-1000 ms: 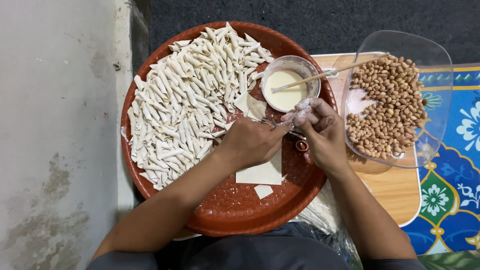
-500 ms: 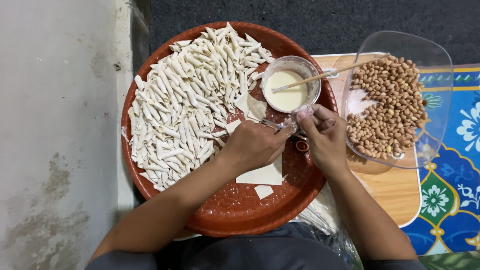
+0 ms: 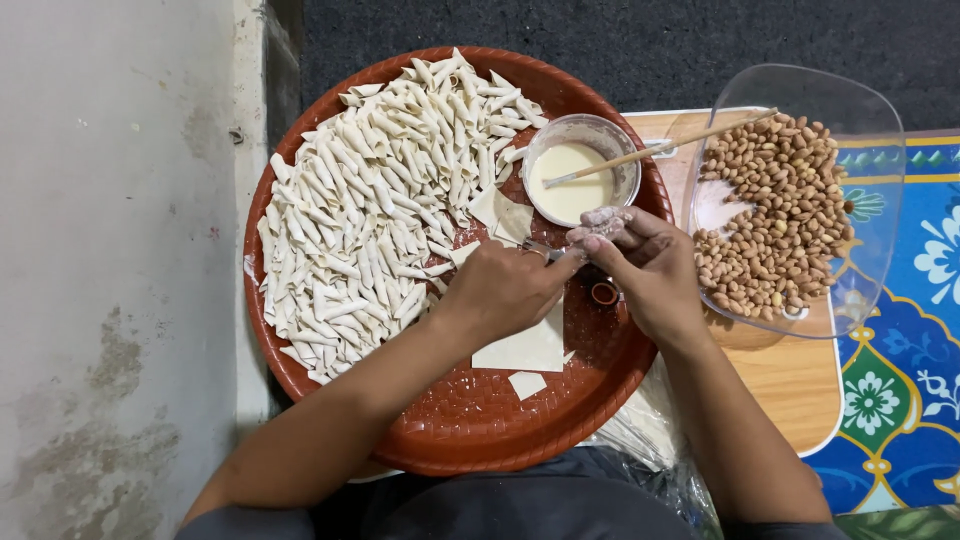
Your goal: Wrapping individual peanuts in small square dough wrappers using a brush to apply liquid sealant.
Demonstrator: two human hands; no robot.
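Little changed since earlier frame: both hands still meet over red tray (image 3: pixel 470 420). Left hand (image 3: pixel 505 290) and right hand (image 3: pixel 645 270) pinch small pastry piece (image 3: pixel 545 249) between fingertips, partly hidden. Beyond: rolled pastry pile (image 3: pixel 390 200), batter bowl (image 3: pixel 578 170), peanuts (image 3: pixel 775 220).

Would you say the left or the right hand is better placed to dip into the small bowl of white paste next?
Probably the right hand: its floury fingertips sit just below the paste bowl, while the left hand lies farther back.
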